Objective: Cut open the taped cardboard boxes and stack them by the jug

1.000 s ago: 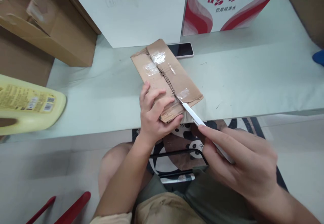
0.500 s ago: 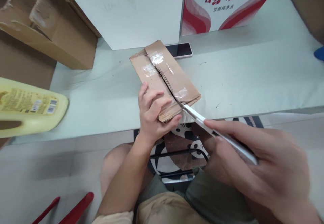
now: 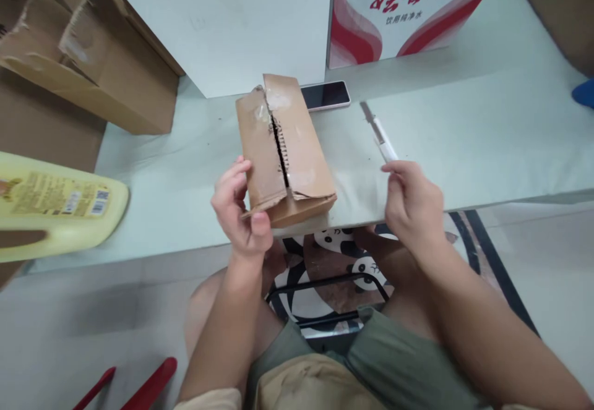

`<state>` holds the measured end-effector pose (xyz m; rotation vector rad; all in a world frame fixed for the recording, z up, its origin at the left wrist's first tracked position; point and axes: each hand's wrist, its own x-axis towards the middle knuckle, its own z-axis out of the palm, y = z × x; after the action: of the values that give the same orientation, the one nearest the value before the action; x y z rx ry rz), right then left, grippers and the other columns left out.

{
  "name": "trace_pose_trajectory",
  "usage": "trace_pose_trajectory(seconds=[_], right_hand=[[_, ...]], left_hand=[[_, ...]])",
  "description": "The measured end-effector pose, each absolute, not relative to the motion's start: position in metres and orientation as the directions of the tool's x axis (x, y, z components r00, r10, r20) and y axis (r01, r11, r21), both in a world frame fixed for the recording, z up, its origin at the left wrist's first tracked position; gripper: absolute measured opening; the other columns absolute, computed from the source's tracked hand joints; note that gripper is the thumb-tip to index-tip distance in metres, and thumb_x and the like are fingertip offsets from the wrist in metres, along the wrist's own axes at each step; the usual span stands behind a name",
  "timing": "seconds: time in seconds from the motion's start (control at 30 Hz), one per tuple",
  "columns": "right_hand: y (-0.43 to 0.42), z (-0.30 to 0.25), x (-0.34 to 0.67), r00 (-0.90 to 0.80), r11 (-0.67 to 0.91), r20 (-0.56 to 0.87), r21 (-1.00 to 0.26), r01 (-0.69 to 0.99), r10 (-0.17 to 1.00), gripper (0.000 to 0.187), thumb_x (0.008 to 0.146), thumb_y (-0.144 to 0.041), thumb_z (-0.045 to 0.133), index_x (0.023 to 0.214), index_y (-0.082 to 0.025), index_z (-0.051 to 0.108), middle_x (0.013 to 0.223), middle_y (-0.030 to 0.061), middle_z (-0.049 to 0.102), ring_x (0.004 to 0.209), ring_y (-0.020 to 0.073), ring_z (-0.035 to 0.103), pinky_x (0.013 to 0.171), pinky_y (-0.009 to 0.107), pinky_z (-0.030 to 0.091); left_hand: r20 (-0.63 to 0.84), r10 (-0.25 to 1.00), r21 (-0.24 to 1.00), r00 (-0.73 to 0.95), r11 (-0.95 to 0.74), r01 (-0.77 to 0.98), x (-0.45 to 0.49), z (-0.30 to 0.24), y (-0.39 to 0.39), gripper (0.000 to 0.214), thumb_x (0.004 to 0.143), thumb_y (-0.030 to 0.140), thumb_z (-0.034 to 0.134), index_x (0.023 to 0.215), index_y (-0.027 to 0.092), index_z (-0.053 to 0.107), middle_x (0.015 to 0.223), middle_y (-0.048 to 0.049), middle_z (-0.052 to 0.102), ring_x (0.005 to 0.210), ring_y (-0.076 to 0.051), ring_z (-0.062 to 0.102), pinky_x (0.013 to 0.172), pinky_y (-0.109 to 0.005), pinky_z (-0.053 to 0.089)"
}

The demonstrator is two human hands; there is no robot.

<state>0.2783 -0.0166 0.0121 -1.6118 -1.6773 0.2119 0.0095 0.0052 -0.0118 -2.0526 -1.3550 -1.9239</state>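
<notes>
A small brown cardboard parcel (image 3: 297, 150) lies on the pale table (image 3: 464, 144), with its taped top seam slit open down the middle. My left hand (image 3: 241, 209) grips the parcel's near left corner, thumb on the front edge. A white utility knife (image 3: 379, 132) with its blade out lies on the table to the right of the parcel. My right hand (image 3: 411, 203) rests at the knife's handle end, fingers curled over it; whether they still grip it is hidden.
A phone (image 3: 325, 96) lies behind the parcel. A white box (image 3: 223, 20) and a red-and-white carton (image 3: 408, 8) stand at the back. Torn brown cartons (image 3: 88, 57) sit at the left, and a yellow jug (image 3: 55, 206) lies at the left edge. A blue object (image 3: 585, 93) is far right.
The knife has left the parcel's seam and now lies on the table to the right. My left hand has turned the parcel so its slit runs straight away from me.
</notes>
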Motion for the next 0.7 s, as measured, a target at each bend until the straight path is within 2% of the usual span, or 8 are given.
trace_pose_trajectory(seconds=[0.1,0.2,0.33,0.4,0.47,0.53,0.6,0.7], right_hand=[[0.004,0.0,0.271,0.089,-0.024,0.117,-0.472,0.881,0.989,0.03,0.097,-0.025,0.042,0.114,-0.02,0.066,0.098,0.0113,0.072,0.071,0.0222,0.06,0.06,0.033,0.039],[0.002,-0.005,0.264,0.039,-0.057,-0.053,-0.373,0.926,0.998,0.045,0.096,-0.036,0.046,0.134,-0.016,0.06,0.111,0.017,0.068,0.08,0.026,0.061,0.061,0.034,0.041],[-0.008,-0.009,0.257,0.004,-0.019,-0.046,-0.328,0.945,0.999,0.055,0.094,-0.043,0.051,0.144,-0.021,0.058,0.11,0.0156,0.06,0.085,0.0261,0.06,0.062,0.033,0.044],[-0.009,-0.011,0.256,0.04,-0.041,-0.012,-0.346,0.937,0.999,0.054,0.092,-0.043,0.054,0.141,-0.021,0.061,0.115,0.017,0.057,0.087,0.0263,0.059,0.062,0.034,0.044],[-0.008,-0.013,0.253,0.044,-0.031,0.026,-0.386,0.922,0.999,0.052,0.091,-0.042,0.055,0.135,-0.016,0.064,0.116,0.0188,0.055,0.088,0.0272,0.059,0.065,0.037,0.046],[-0.009,-0.015,0.248,-0.032,0.068,0.09,-0.43,0.9,0.995,0.047,0.091,-0.04,0.054,0.127,-0.012,0.068,0.109,0.0183,0.057,0.089,0.0282,0.059,0.072,0.041,0.049],[-0.013,-0.018,0.239,-0.153,0.205,0.151,-0.441,0.874,0.977,0.04,0.094,-0.037,0.051,0.119,-0.014,0.07,0.105,0.0175,0.06,0.095,0.03,0.06,0.081,0.046,0.05],[-0.02,-0.021,0.222,-0.305,0.328,0.124,-0.44,0.836,0.944,0.037,0.096,-0.036,0.049,0.118,-0.016,0.071,0.116,0.0188,0.064,0.112,0.0353,0.06,0.094,0.055,0.047]], left_hand=[[0.819,0.511,0.545,-0.261,-0.548,0.635,-0.007,-0.006,0.005,0.03,0.1,0.048,0.048,0.103,0.024,0.065,0.105,-0.0092,0.071,0.104,-0.025,0.069,0.095,-0.046,0.055],[0.829,0.49,0.532,-0.269,-0.545,0.647,-0.02,0.001,0.003,0.017,0.095,0.036,0.06,0.091,0.022,0.069,0.097,-0.0077,0.071,0.095,-0.023,0.069,0.085,-0.043,0.056],[0.823,0.528,0.528,-0.209,-0.575,0.624,-0.029,0.008,0.0,0.02,0.085,0.039,0.074,0.082,0.022,0.066,0.091,-0.0061,0.067,0.089,-0.023,0.068,0.08,-0.041,0.057],[0.777,0.512,0.62,-0.366,-0.521,0.587,-0.031,0.009,0.0,0.03,0.088,0.042,0.073,0.072,0.021,0.059,0.074,-0.0013,0.057,0.076,-0.018,0.062,0.079,-0.038,0.054],[0.603,0.501,0.795,-0.621,-0.443,0.415,-0.034,0.006,0.004,0.036,0.088,0.044,0.071,0.069,0.021,0.05,0.065,0.0026,0.046,0.067,-0.013,0.053,0.071,-0.032,0.05],[0.297,0.554,0.933,-0.778,-0.342,0.112,-0.037,0.001,0.01,0.033,0.084,0.042,0.07,0.074,0.022,0.046,0.066,0.0032,0.047,0.065,-0.013,0.051,0.065,-0.029,0.048],[0.036,0.664,0.967,-0.747,-0.213,-0.142,-0.041,-0.006,0.016,0.028,0.08,0.042,0.067,0.077,0.023,0.047,0.074,0.0002,0.058,0.072,-0.016,0.06,0.069,-0.032,0.053],[-0.054,0.731,0.956,-0.681,-0.158,-0.246,-0.049,-0.012,0.022,0.027,0.078,0.046,0.059,0.074,0.023,0.045,0.083,-0.0052,0.066,0.089,-0.024,0.067,0.082,-0.042,0.057]])
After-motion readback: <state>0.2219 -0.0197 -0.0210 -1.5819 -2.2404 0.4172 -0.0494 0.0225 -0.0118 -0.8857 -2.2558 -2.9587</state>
